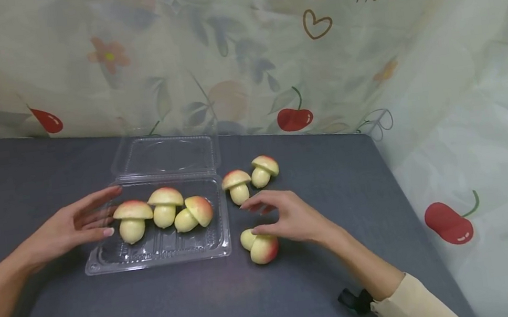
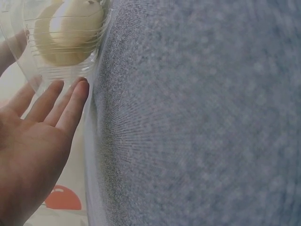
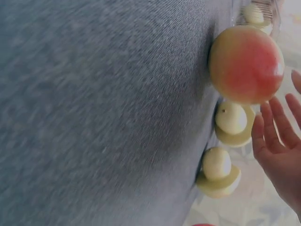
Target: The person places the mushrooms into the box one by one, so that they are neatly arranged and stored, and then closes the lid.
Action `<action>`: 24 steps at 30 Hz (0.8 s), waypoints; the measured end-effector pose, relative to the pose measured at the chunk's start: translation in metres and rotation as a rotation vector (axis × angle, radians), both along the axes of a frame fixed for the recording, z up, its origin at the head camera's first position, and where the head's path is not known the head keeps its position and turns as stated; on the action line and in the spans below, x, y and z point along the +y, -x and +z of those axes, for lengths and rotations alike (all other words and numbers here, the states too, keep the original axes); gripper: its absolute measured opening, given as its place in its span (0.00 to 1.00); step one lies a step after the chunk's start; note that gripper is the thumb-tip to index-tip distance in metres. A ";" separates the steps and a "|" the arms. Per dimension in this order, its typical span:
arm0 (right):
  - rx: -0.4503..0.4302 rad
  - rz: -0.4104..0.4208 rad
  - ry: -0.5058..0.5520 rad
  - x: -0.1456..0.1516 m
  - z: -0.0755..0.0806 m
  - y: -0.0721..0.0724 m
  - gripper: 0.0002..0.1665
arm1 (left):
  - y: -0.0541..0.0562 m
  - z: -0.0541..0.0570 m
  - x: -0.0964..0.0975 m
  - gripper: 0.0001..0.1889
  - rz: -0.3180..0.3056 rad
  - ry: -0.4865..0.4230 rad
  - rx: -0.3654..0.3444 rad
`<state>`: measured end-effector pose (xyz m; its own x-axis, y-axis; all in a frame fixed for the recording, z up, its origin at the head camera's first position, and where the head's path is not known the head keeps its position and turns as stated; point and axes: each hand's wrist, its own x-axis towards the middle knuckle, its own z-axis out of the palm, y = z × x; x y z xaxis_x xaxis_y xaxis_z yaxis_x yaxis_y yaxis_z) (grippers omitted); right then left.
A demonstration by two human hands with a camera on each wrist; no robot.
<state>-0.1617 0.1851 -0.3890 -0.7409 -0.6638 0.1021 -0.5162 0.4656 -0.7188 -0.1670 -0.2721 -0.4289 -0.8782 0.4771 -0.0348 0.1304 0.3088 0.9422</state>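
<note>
A clear plastic clamshell box [image 1: 159, 257] lies with its lid [image 1: 165, 156] folded back. In its base sit three toy mushrooms, a left one [image 1: 132, 223], a middle one [image 1: 165, 206] and a tilted right one [image 1: 195, 213], pale with reddish caps. My left hand [image 1: 65, 229] is at the box's left side, fingers extended and thumb apart, holding nothing. Over the table right of the box, my right hand [image 1: 289, 215] has loosely bent fingers and an empty grasp. Close by its thumb a mushroom [image 1: 264, 248] lies on its side; its red cap [image 3: 247, 63] looms large in the right wrist view.
Two more mushrooms, a nearer one [image 1: 237, 187] and a farther one [image 1: 265, 170], stand right of the box, beyond the right hand. Dark grey cloth [image 1: 182, 310] covers the table. A patterned curtain [image 1: 230, 40] hangs behind and to the right.
</note>
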 end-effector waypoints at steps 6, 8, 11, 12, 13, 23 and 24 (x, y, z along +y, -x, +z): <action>-0.067 0.059 -0.065 0.012 0.000 -0.005 0.29 | 0.002 0.001 0.002 0.42 0.001 0.017 0.002; -0.091 0.079 -0.079 0.015 -0.001 -0.006 0.30 | 0.002 0.000 0.002 0.43 -0.007 0.015 0.002; -0.118 0.104 -0.088 0.018 -0.003 -0.007 0.32 | 0.002 0.001 0.001 0.43 -0.031 0.011 0.008; -0.125 0.110 -0.089 0.018 -0.004 -0.007 0.32 | 0.002 0.000 0.000 0.43 -0.038 0.010 0.010; -0.131 0.119 -0.087 0.019 -0.006 -0.007 0.32 | 0.002 0.000 -0.001 0.43 -0.045 0.007 0.012; -0.170 0.184 -0.099 0.019 -0.011 -0.006 0.34 | 0.002 -0.001 -0.002 0.43 -0.048 0.007 0.011; -0.166 0.195 -0.111 0.019 -0.011 -0.005 0.35 | 0.002 -0.001 -0.002 0.43 -0.047 0.009 0.011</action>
